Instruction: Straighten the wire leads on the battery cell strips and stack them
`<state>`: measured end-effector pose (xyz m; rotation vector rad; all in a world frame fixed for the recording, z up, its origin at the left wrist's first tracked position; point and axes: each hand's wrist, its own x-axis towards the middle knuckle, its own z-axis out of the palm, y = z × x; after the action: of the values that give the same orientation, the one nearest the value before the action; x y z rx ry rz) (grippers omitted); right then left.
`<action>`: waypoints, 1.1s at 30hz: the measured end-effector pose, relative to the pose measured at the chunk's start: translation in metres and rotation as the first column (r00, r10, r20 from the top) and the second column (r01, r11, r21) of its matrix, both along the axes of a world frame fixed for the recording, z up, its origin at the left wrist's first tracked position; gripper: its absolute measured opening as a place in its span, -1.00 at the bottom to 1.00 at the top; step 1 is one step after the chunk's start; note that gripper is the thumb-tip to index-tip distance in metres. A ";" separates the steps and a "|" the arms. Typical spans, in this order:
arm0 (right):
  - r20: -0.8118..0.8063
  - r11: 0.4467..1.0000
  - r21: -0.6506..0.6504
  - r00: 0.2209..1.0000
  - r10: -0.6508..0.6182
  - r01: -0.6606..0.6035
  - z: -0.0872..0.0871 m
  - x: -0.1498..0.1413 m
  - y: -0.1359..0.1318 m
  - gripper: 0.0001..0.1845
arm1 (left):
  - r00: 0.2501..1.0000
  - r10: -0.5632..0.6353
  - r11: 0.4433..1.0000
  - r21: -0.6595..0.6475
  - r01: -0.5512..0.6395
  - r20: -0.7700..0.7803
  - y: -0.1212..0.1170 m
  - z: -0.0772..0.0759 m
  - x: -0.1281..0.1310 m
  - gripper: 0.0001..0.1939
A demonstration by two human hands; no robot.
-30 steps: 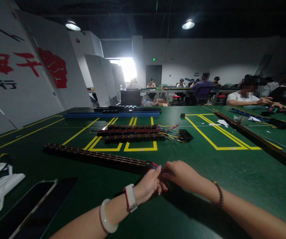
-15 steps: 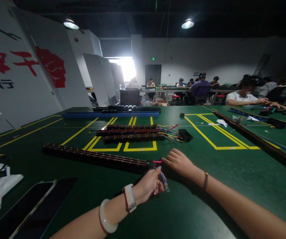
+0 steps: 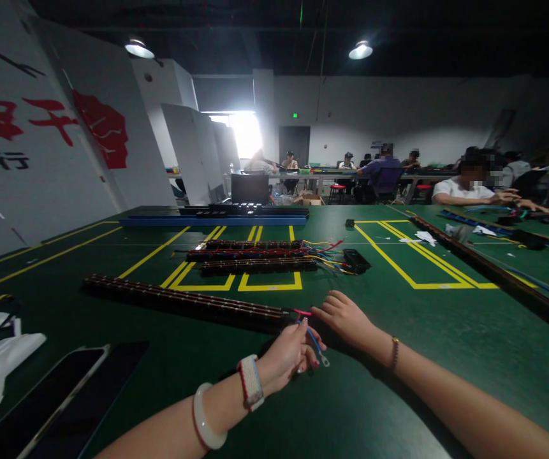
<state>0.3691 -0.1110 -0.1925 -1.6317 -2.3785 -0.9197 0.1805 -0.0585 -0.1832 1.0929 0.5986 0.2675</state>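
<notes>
A long dark bar with copper-coloured strips point(image 3: 183, 298) lies slantwise on the green table, its right end close to my hands. From that end come a blue wire point(image 3: 313, 338) tipped with a metal ring lug point(image 3: 324, 361) and a short red wire point(image 3: 303, 312). My left hand point(image 3: 293, 354) pinches the blue wire between thumb and finger, and the lug hangs free past the fingers. My right hand point(image 3: 344, 317) is closed at the free end of the red wire; its fingertips are partly hidden, but they seem to hold that wire.
Beyond my hands lie several shorter bars point(image 3: 255, 262) with coloured wires and a black connector point(image 3: 355, 260). A blue rail point(image 3: 212, 220) lies at the far edge. Black panels point(image 3: 49, 395) and white pieces point(image 3: 9, 370) are at left. A co-worker point(image 3: 475, 182) sits at right.
My left hand and the blue wire's lug have shifted very slightly right. Both hands keep their hold, and the long bar stays in place.
</notes>
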 end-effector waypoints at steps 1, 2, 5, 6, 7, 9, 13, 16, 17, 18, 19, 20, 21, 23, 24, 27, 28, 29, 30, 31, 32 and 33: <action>-0.003 1.000 -0.003 1.000 0.002 -0.002 -0.001 0.001 0.000 -0.72 | 1.000 -0.009 1.000 -0.004 0.009 -0.005 0.002 -0.001 0.000 -0.60; -0.008 1.000 -0.005 1.000 0.002 -0.002 -0.001 0.001 0.001 -0.71 | 1.000 -0.025 1.000 -0.009 0.025 -0.012 0.004 -0.002 -0.001 -0.60; -0.025 1.000 -0.016 1.000 -0.003 0.003 -0.002 0.002 0.001 -0.70 | 0.989 -0.134 0.991 -0.026 0.133 -0.060 0.015 -0.001 -0.004 -0.58; -0.029 1.000 -0.021 1.000 -0.006 0.005 -0.003 0.002 0.001 -0.69 | 0.980 -0.181 0.983 -0.032 0.179 -0.080 0.019 0.000 -0.006 -0.58; -0.034 1.000 -0.025 0.999 -0.007 0.006 -0.003 0.002 0.002 -0.69 | 0.970 -0.223 0.975 -0.036 0.220 -0.098 0.023 0.001 -0.007 -0.58; -0.048 0.999 -0.032 0.999 -0.008 0.006 -0.003 0.002 0.002 -0.68 | 0.953 -0.275 0.961 -0.025 0.274 -0.129 0.029 0.003 -0.009 -0.57; -0.159 1.000 -0.030 0.987 -0.009 0.004 -0.001 -0.004 0.000 -0.71 | 0.946 -0.276 0.956 0.055 0.289 -0.173 0.030 0.003 -0.010 -0.50; -0.313 1.000 -0.022 0.950 0.005 -0.013 0.003 -0.014 -0.006 -0.68 | 0.951 -0.261 0.952 0.119 0.282 -0.167 0.025 0.000 -0.010 -0.43; -0.366 0.999 -0.033 0.930 0.003 -0.016 0.005 -0.018 -0.008 -0.67 | 0.951 -0.260 0.949 0.136 0.283 -0.166 0.023 0.000 -0.011 -0.40; -0.416 0.999 -0.050 0.909 -0.005 -0.018 0.007 -0.023 -0.011 -0.64 | 0.951 -0.260 0.947 0.150 0.285 -0.167 0.021 0.000 -0.011 -0.37; -0.460 0.997 -0.074 0.888 -0.019 -0.017 0.009 -0.028 -0.013 -0.58 | 0.950 -0.261 0.944 0.158 0.288 -0.172 0.019 0.000 -0.011 -0.35; -0.494 0.994 -0.104 0.869 -0.038 -0.016 0.010 -0.032 -0.016 -0.50 | 0.947 -0.266 0.942 0.161 0.295 -0.182 0.018 0.001 -0.011 -0.33; -0.518 0.991 -0.135 0.853 -0.059 -0.013 0.011 -0.036 -0.018 -0.42 | 0.944 -0.268 0.941 0.158 0.299 -0.193 0.017 0.003 -0.011 -0.30; -0.556 0.983 -0.185 0.825 -0.107 0.003 0.011 -0.041 -0.020 -0.28 | 0.938 -0.276 0.941 0.141 0.308 -0.208 0.016 0.005 -0.011 -0.25; -0.571 0.979 -0.205 0.811 -0.132 0.014 0.011 -0.042 -0.021 -0.26 | 0.936 -0.280 0.941 0.134 0.312 -0.214 0.016 0.006 -0.011 -0.23; -0.607 0.969 -0.239 0.771 -0.195 0.057 0.010 -0.040 -0.020 -0.40 | 0.939 -0.270 0.943 0.137 0.303 -0.213 0.016 0.006 -0.010 -0.26; -0.613 0.968 -0.242 0.762 -0.208 0.070 0.010 -0.038 -0.019 -0.46 | 0.940 -0.266 0.945 0.136 0.299 -0.213 0.016 0.005 -0.010 -0.28; -0.617 0.968 -0.239 0.756 -0.216 0.081 0.010 -0.036 -0.017 -0.53 | 0.942 -0.260 0.948 0.129 0.291 -0.214 0.017 0.005 -0.010 -0.30; -0.618 0.969 -0.230 0.756 -0.216 0.090 0.010 -0.035 -0.016 -0.59 | 0.943 -0.255 0.952 0.115 0.284 -0.213 0.017 0.005 -0.010 -0.32; -0.617 0.973 -0.211 0.759 -0.208 0.095 0.009 -0.034 -0.015 -0.63 | 0.944 -0.252 0.956 0.098 0.278 -0.212 0.017 0.005 -0.010 -0.33; -0.612 0.979 -0.182 0.768 -0.190 0.097 0.008 -0.033 -0.013 -0.67 | 0.945 -0.249 0.959 0.081 0.271 -0.211 0.017 0.005 -0.011 -0.33; -0.601 0.985 -0.142 0.783 -0.161 0.094 0.006 -0.033 -0.012 -0.71 | 0.947 -0.245 0.962 0.068 0.264 -0.208 0.016 0.005 -0.011 -0.32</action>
<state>0.3366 -0.1233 -0.1860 -1.7928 -1.8994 -0.2043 0.1696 -0.0422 -0.1780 1.2855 0.6182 -0.0391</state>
